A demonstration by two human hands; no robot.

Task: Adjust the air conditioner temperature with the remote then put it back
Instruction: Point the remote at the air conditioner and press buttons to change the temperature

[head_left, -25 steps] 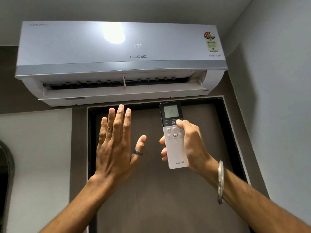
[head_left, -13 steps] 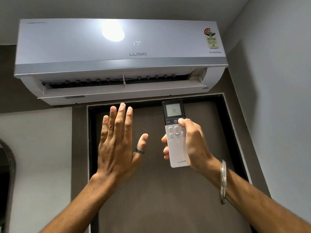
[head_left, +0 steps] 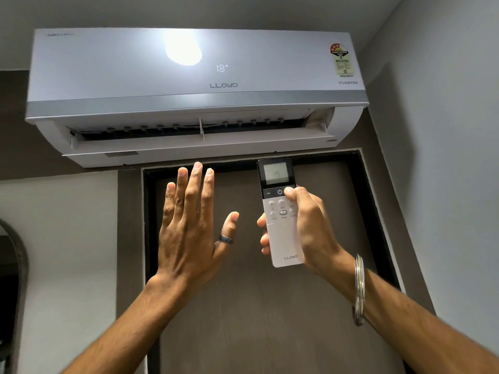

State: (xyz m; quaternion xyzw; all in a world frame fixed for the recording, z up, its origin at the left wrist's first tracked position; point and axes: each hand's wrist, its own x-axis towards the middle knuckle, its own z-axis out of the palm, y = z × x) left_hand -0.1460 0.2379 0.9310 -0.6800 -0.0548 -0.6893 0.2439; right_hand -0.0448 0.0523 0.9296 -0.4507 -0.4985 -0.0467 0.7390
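The AC unit [head_left: 197, 93] hangs on the wall above both hands, louvre open, its panel reading 18. Below it a dark door [head_left: 243, 306] fills the space behind the hands. The left hand [head_left: 189, 233] is raised flat below the vent, fingers spread and holding nothing, a ring on the thumb. Just right of it, the right hand [head_left: 310, 228] is wrapped around the remote [head_left: 280, 211], held upright with its top aimed at the unit, thumb on the button right of the power key. The remote's screen seems to read 19, one above the panel. The risk, I judge, is the thumb slipping onto the power key touching it, or a press not reaching the unit.
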